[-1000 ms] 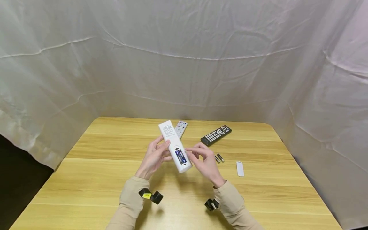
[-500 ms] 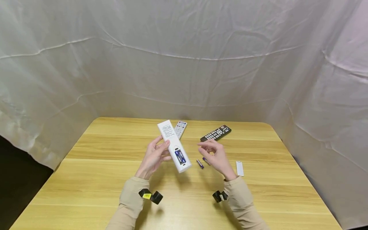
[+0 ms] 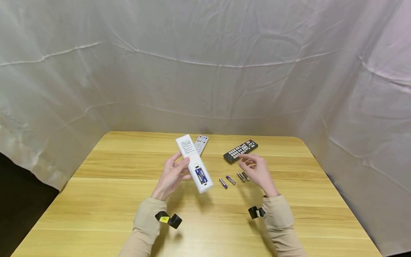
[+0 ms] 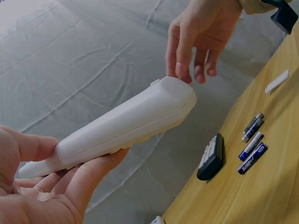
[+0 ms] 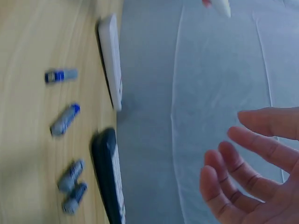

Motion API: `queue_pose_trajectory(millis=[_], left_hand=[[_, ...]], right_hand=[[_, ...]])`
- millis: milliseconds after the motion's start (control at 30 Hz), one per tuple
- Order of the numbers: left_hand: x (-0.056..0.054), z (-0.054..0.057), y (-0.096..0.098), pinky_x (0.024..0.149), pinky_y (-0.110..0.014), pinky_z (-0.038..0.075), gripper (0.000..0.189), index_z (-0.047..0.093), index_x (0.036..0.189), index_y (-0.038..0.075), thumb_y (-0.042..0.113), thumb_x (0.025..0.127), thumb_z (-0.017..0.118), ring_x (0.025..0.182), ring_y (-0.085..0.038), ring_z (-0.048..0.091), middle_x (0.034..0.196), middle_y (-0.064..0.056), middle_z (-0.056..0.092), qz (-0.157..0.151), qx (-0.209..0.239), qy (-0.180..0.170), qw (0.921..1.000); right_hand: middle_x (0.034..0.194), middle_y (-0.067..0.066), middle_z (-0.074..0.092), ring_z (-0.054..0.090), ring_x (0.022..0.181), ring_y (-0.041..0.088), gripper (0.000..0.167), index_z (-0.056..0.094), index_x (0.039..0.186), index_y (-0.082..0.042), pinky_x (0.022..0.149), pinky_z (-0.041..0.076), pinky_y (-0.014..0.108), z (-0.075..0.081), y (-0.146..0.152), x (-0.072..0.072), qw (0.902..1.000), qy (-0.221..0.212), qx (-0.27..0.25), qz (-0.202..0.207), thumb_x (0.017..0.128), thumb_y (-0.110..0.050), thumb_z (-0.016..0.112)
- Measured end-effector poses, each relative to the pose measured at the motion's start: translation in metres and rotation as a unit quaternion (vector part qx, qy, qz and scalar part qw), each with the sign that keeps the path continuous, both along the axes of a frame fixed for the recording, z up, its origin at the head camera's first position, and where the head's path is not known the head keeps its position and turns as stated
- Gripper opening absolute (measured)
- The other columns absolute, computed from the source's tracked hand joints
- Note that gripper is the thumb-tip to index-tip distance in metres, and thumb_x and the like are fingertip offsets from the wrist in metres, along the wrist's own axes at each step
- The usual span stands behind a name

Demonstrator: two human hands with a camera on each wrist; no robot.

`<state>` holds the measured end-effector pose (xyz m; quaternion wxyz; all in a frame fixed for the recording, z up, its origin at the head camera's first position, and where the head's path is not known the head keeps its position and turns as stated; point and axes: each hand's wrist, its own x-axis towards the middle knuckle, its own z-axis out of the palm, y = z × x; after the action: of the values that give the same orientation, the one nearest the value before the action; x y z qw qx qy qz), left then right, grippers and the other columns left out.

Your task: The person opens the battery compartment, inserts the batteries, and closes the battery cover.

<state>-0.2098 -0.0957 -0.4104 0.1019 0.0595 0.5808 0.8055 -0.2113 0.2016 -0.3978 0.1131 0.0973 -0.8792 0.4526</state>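
My left hand point(image 3: 170, 176) holds a white remote control point(image 3: 190, 154) above the table, thumb on its back. Its back faces up toward the head view, and two blue batteries point(image 3: 201, 175) lie in the uncovered battery compartment. To the right, my right hand point(image 3: 259, 174) hovers with loosely bent fingers; the right wrist view shows nothing in its fingers point(image 5: 254, 179). Near it, two blue-and-silver batteries point(image 3: 230, 180) and two greyer ones point(image 3: 241, 177) lie loose on the wood. A white battery cover point(image 4: 277, 81) lies beyond them in the left wrist view, hidden in the head view.
A black remote control point(image 3: 234, 154) lies behind the loose batteries. Behind the held remote, a second white remote control point(image 3: 201, 143) lies buttons up. Pale cloth point(image 3: 205, 85) hangs around the back and sides of the wooden table point(image 3: 106, 200).
My right hand has drawn away from the white remote's battery compartment toward the right, uncovering the loose batteries and passing in front of the cover. The left hand and its remote have barely moved.
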Motion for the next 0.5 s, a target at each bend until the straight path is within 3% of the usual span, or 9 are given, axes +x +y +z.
queue_pose_trajectory(millis=[167,333,500], left_hand=[[0.000,0.001,0.000,0.076,-0.031,0.066,0.053,0.029,0.155,0.002,0.009,0.106,0.046,0.086,-0.014,0.076,0.127,-0.025,0.068,-0.002,0.002,0.002,1.0000],[0.000,0.001,0.000,0.075,-0.030,0.066,0.053,0.029,0.155,0.002,0.008,0.106,0.046,0.086,-0.014,0.076,0.127,-0.025,0.067,-0.001,0.000,-0.001,1.0000],[0.000,0.000,0.000,0.076,-0.031,0.066,0.053,0.029,0.155,0.002,0.008,0.106,0.046,0.086,-0.014,0.076,0.130,-0.029,0.064,0.000,-0.003,-0.002,1.0000]], right_hand=[[0.112,0.028,0.067,0.067,0.093,0.035,0.036,0.065,0.127,0.003,0.075,0.058,0.031,0.004,0.017,0.001,0.9965,-0.030,0.071,-0.032,0.094,-0.012,0.066],[0.115,0.031,0.066,0.065,0.097,0.039,0.041,0.062,0.129,0.004,0.076,0.058,0.045,0.004,0.034,0.002,0.9832,-0.074,0.156,-0.062,0.096,-0.020,0.064],[0.115,0.030,0.066,0.063,0.100,0.041,0.042,0.061,0.128,0.003,0.077,0.054,0.051,0.003,0.048,0.003,0.9725,-0.101,0.190,-0.090,0.095,-0.022,0.063]])
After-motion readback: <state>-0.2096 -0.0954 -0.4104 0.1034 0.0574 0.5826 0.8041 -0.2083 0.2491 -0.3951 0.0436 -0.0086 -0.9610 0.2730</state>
